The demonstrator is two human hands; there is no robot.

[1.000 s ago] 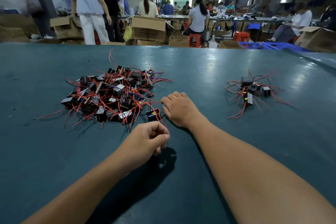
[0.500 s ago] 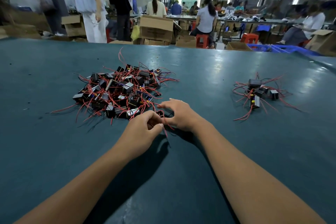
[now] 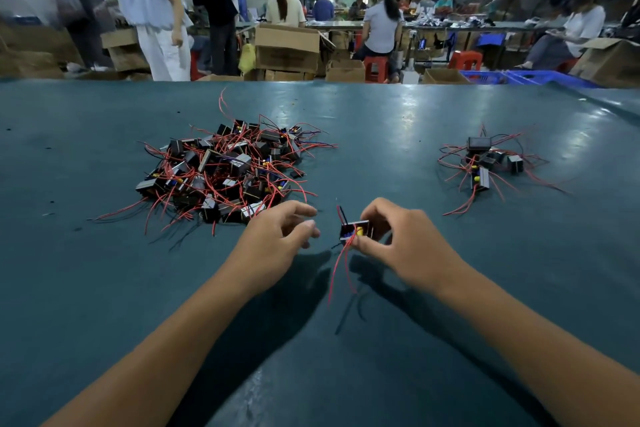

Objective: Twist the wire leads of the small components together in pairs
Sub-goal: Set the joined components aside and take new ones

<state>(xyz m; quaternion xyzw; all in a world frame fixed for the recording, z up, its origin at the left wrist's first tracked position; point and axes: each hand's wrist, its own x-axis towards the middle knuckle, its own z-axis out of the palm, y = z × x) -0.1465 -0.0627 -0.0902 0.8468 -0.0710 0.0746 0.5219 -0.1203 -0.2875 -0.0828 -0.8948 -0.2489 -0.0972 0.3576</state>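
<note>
My right hand (image 3: 398, 246) grips one small black component (image 3: 354, 230) just above the table, its red leads (image 3: 337, 270) hanging down and short leads sticking up. My left hand (image 3: 277, 243) hovers a little to its left with loosely curled fingers and holds nothing. A large pile of black components with tangled red wires (image 3: 225, 170) lies beyond my left hand. A smaller group of the same components (image 3: 485, 163) lies at the right.
The dark green table (image 3: 381, 149) spreads wide around both piles. Behind its far edge stand cardboard boxes (image 3: 287, 45), red stools, blue crates and several people at other benches.
My right hand has lifted a component away from the near edge of the big pile and pulled it toward me. My left hand has drawn apart from the right and loosened.
</note>
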